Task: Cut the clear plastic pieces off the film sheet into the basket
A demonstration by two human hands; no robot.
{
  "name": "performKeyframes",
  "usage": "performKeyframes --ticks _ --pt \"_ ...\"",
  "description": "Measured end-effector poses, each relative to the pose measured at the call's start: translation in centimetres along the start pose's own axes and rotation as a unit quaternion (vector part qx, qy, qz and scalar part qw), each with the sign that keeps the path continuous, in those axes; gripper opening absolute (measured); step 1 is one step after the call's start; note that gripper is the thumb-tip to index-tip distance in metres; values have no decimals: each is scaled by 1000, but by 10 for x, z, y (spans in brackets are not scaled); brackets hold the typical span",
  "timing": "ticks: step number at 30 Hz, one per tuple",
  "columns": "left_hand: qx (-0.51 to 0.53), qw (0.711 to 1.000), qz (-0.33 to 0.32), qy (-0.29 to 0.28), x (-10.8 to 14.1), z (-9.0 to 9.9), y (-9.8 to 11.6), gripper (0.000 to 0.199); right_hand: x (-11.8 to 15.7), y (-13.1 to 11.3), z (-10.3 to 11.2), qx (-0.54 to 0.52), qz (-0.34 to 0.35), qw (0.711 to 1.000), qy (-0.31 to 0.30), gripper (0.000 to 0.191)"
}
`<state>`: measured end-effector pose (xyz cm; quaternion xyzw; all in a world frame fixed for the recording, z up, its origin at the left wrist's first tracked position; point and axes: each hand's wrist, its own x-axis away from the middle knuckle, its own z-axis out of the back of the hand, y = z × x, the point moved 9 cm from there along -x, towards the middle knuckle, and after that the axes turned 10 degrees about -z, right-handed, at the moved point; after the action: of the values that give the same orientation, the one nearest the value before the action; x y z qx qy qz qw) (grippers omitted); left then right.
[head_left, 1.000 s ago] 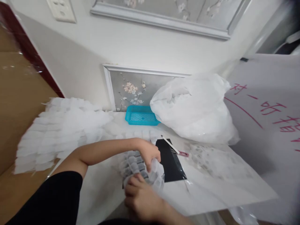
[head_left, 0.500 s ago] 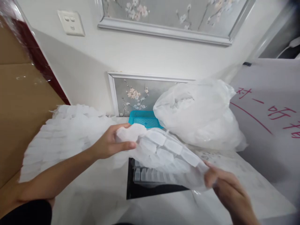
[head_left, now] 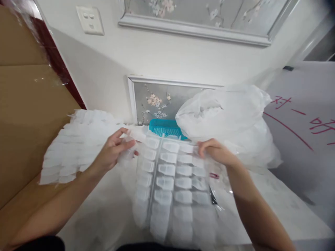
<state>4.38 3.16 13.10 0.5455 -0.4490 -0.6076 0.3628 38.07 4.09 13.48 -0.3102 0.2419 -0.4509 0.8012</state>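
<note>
Between my hands hangs a translucent plastic sheet (head_left: 164, 183) with several columns of small white, rounded pieces. It is smeared by motion, and its lower part reaches toward my body. My left hand (head_left: 111, 150) pinches the filmy upper left corner between thumb and fingers. Closed on the upper right edge is my right hand (head_left: 216, 150), its fingertips partly behind the plastic. A dark edge (head_left: 213, 197) of something flat on the table shows beside the sheet, which covers the rest.
Layered white sheets (head_left: 78, 143) lie at the left by a cardboard box (head_left: 23, 104). A turquoise basket (head_left: 166, 125) stands against the wall. Right of it sits a bulging white plastic bag (head_left: 227, 122), near a white board with red writing (head_left: 300, 111).
The sheet has gone from bunched and slanting to spread out and hanging toward me, now covering the black tray. My right hand has moved up and left; my left hand has shifted slightly left.
</note>
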Motion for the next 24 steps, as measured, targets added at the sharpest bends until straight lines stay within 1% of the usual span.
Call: performKeyframes --ticks 1,2,3,4,5,7,9,12,16,18,21,22,24 --pt "-27 999 18 -2 -5 8 -31 40 -23 16 -17 23 -14 1000 -7 30" --pt "-71 997 23 -6 -11 15 -59 40 -42 32 -32 49 -29 998 -11 30" --pt "-129 991 23 -19 -15 21 -84 42 -57 45 -46 78 -44 996 -9 30" --pt "-148 988 23 -24 -20 27 -106 42 -68 57 -57 104 -59 993 0 31" --pt "-157 987 24 -22 -24 32 -125 41 -76 67 -65 127 -70 989 14 33" --pt "-177 984 21 -17 -31 42 -150 41 -87 82 -77 163 -91 981 45 39" --pt "-200 980 15 -15 -39 49 -165 43 -94 94 -85 186 -109 974 70 45" --pt "-243 970 12 -26 -51 52 -184 55 -98 108 -98 202 -122 968 89 48" --pt "-301 952 12 -46 -64 42 -214 75 -86 129 -110 211 -144 960 118 41" --pt "-322 945 13 -53 -68 34 -229 80 -76 141 -114 218 -169 951 139 46" --pt "-344 937 27 -54 -73 29 -247 83 -65 156 -117 227 -209 938 157 54" --pt "-348 935 33 -54 -75 29 -251 82 -65 161 -117 228 -218 936 158 53" --pt "-354 932 44 -60 -81 30 -255 73 -71 168 -116 225 -230 933 158 45"
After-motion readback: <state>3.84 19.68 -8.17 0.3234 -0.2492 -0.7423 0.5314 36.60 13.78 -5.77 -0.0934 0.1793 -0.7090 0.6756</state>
